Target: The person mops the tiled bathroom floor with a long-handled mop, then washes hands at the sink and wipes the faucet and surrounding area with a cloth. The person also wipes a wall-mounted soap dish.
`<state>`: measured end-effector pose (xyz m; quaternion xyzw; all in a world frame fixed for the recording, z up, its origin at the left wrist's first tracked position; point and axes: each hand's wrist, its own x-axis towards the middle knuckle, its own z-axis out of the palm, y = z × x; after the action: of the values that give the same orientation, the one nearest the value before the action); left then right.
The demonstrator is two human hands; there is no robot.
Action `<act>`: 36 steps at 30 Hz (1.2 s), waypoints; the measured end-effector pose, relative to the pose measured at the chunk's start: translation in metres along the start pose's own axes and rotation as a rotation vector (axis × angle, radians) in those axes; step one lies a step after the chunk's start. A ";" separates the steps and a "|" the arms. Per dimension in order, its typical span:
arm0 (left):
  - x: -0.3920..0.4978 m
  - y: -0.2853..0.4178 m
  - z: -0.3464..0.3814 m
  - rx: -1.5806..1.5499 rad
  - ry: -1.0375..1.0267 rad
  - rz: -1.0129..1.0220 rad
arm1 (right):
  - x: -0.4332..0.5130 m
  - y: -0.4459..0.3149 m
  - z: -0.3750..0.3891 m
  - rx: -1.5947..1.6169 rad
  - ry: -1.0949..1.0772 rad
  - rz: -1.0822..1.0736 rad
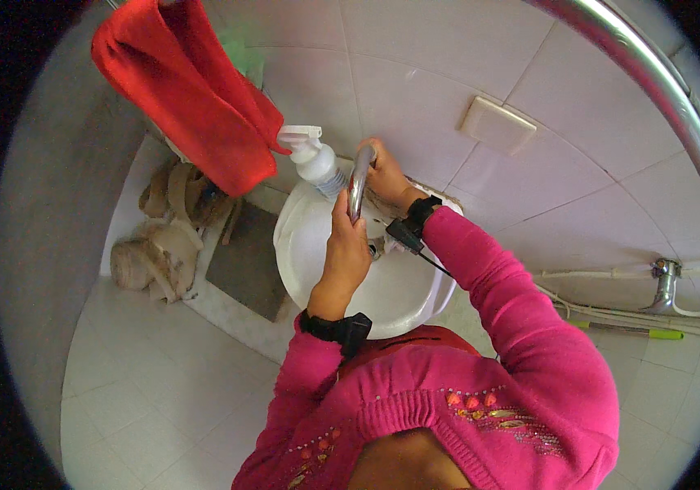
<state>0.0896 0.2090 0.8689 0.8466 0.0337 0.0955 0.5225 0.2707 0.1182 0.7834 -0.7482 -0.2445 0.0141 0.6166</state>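
A curved chrome faucet spout (358,187) rises over the white washbasin (304,263). My left hand (348,254) has its fingers and thumb around the front, lower part of the spout. Farther back, my right hand (386,177) grips the spout near its upper bend, its palm side hidden. Beneath my hands, the metal drain (375,250) is partly visible in the bowl. A white spray bottle (316,160) stands on the basin's back left rim, just left of the faucet. Black bands with small devices circle both my wrists.
A red cloth (184,92) hangs at the upper left. Below it, dirty bundled fabric (163,245) lies beside a dark floor recess (249,260). A chrome bar (650,79) curves along the tiled wall at right, above a wall valve (665,285) and pipes. A black cable hangs from my right wrist.
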 end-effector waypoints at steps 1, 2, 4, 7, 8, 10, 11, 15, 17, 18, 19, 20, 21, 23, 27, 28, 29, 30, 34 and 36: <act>0.000 0.000 0.000 0.003 0.002 0.005 | -0.001 0.001 0.001 0.011 0.004 0.002; 0.000 0.001 0.000 0.007 0.004 0.011 | -0.003 0.002 0.002 0.020 0.012 0.014; -0.001 0.001 0.000 0.024 0.008 0.013 | -0.005 0.004 0.006 0.000 0.055 0.000; -0.001 0.002 0.000 0.044 0.020 0.043 | -0.009 0.006 0.013 -0.015 0.128 0.005; -0.001 0.002 0.000 0.047 0.025 0.055 | -0.010 0.008 0.017 0.030 0.133 0.063; -0.001 0.002 0.001 0.045 0.031 0.064 | -0.013 0.011 0.023 0.000 0.193 0.085; -0.001 0.002 0.001 0.046 0.032 0.065 | -0.015 0.013 0.026 -0.076 0.247 0.049; 0.001 -0.002 0.004 0.161 0.094 0.178 | -0.020 0.016 0.033 -0.072 0.283 0.151; 0.000 -0.005 0.005 0.213 0.097 0.199 | -0.021 0.014 0.033 -0.068 0.238 0.256; 0.000 -0.007 0.005 0.210 0.068 0.166 | -0.020 0.012 0.031 -0.067 0.214 0.311; 0.000 -0.009 0.005 0.210 0.062 0.167 | -0.020 0.008 0.030 -0.112 0.240 0.257; 0.000 -0.010 0.006 0.210 0.056 0.167 | -0.019 0.003 0.028 -0.155 0.264 0.199; 0.000 -0.011 0.006 0.209 0.070 0.196 | -0.017 -0.003 0.027 -0.212 0.266 0.215; -0.002 -0.012 0.006 0.223 0.118 0.264 | -0.016 -0.016 0.020 -0.091 0.216 0.086; -0.002 -0.013 0.006 0.179 0.091 0.205 | -0.017 -0.045 0.005 -0.216 0.218 -0.300; -0.002 -0.014 0.006 0.168 0.076 0.183 | -0.016 -0.052 0.000 -0.235 0.203 -0.369; -0.002 -0.015 0.005 0.159 0.060 0.160 | -0.015 -0.058 -0.005 -0.307 0.146 -0.444; -0.002 -0.015 0.006 0.174 0.073 0.184 | -0.017 -0.064 -0.011 -0.378 0.089 -0.515; -0.002 -0.020 0.006 0.144 0.036 0.124 | -0.026 -0.090 -0.023 -0.534 -0.026 -0.865; -0.001 -0.021 0.007 0.114 0.039 0.107 | -0.036 -0.102 -0.024 -0.630 -0.093 -0.896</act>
<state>0.0907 0.2120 0.8474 0.8736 0.0042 0.1376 0.4668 0.2112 0.0947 0.8741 -0.7179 -0.5584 -0.2907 0.2970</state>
